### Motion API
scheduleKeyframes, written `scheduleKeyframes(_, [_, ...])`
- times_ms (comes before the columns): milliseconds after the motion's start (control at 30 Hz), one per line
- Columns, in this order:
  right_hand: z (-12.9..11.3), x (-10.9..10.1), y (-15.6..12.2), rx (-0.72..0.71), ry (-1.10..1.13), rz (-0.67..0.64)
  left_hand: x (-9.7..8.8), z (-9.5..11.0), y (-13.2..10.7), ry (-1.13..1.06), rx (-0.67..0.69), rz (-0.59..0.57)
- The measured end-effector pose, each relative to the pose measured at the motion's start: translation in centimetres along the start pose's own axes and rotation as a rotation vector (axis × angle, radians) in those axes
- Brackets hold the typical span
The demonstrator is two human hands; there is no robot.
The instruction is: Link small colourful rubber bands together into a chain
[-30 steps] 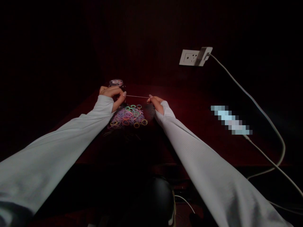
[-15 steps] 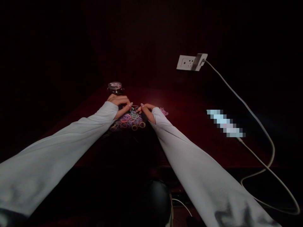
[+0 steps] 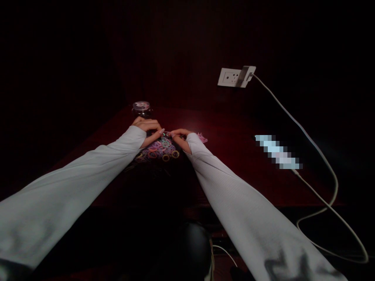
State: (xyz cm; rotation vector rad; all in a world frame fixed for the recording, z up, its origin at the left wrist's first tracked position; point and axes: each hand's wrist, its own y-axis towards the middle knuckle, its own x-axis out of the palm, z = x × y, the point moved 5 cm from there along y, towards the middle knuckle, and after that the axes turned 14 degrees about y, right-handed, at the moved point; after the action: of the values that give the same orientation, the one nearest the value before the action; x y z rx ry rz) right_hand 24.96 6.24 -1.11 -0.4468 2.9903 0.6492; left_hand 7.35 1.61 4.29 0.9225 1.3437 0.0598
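The pile of small bands (image 3: 161,148) lies on the dark red table (image 3: 234,171) just on the near side of the fingertips, between the left hand (image 3: 145,128) and the right hand (image 3: 183,139), its far edge running in under the fingers. The left thumb tip is close to its forefinger, and the right thumb and forefinger are likewise drawn together; the two sets of fingertips face each other across a narrow gap. A thin pale strand seems to show there, but I cannot tell whether either hand is clamped on it.

The pile is loose and tangled, mostly lilac and pink, with mint green nearest the fingertips and yellow and orange rings on the side away from them. A small pink bunch (image 3: 202,137) lies to the right of the right-hand fingers. A lidded jar (image 3: 141,109) stands just beyond the left-hand fingers.
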Motion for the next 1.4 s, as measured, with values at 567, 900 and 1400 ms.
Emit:
scheduleKeyframes(567, [0.3, 0.2, -0.3, 0.067, 0.054, -0.029, -0.1, 0.3, 0.1, -0.04, 0.025, -0.063])
scheduleKeyframes(900, [-0.8, 0.2, -0.8, 0.104, 0.088, -0.007, 0.1, 0.2, 0.1, -0.036, 0.03, -0.068])
scheduleKeyframes(1400, [-1.2, 0.6, -0.9, 0.167, 0.125, -0.009, -0.1, 0.2, 0.2, -0.031, 0.057, -0.076])
